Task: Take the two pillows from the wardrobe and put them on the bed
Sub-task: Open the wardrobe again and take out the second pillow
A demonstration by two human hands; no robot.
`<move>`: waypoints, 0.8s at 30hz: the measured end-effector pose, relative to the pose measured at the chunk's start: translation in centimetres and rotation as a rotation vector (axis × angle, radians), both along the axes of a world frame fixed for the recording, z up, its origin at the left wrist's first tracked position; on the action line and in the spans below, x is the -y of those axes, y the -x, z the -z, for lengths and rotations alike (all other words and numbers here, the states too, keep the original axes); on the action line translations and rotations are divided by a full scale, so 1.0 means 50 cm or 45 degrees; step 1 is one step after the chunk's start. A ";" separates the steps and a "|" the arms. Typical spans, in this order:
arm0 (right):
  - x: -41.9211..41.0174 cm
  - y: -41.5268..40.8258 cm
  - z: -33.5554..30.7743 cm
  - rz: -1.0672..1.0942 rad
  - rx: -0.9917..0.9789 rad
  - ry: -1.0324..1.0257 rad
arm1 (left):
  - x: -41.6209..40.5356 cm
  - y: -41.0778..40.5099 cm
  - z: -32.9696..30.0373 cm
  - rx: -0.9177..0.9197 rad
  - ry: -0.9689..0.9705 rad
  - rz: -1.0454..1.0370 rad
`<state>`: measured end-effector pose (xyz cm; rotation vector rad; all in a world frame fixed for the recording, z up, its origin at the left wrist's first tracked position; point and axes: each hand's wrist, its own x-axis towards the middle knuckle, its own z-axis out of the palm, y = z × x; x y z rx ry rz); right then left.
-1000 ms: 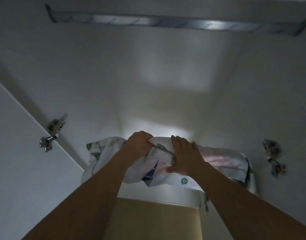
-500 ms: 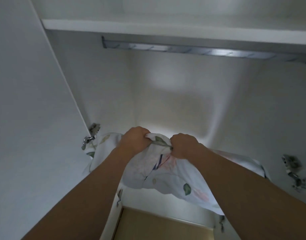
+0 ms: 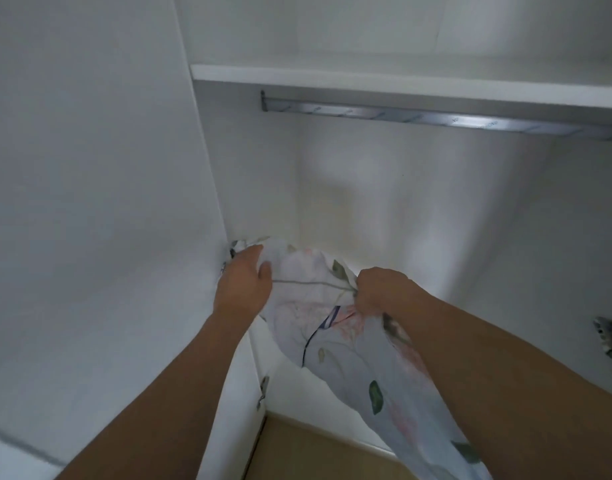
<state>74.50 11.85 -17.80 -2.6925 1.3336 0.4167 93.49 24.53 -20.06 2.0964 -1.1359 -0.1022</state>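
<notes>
Both hands clutch the floral pillow point(image 3: 335, 327): left hand point(image 3: 244, 285) at its top corner, right hand point(image 3: 377, 292) bunching cloth, half out of the wardrobe point(image 3: 366, 202). Next, probably, lifting clear toward the bed.

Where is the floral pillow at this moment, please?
In the head view, the floral pillow is low and central in the open wardrobe, under the metal rail, held by the left hand and right hand.
</notes>
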 end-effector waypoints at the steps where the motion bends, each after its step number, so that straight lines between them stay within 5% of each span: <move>1: -0.015 0.003 -0.004 -0.019 -0.015 0.010 | -0.029 0.002 0.001 0.048 0.037 -0.070; 17: -0.259 -0.102 -0.013 -0.164 0.100 0.074 | -0.440 0.054 -0.023 0.456 0.430 -0.661; 24: -0.289 -0.128 -0.034 -0.146 0.017 -0.045 | -0.487 0.070 -0.039 0.308 0.788 -0.900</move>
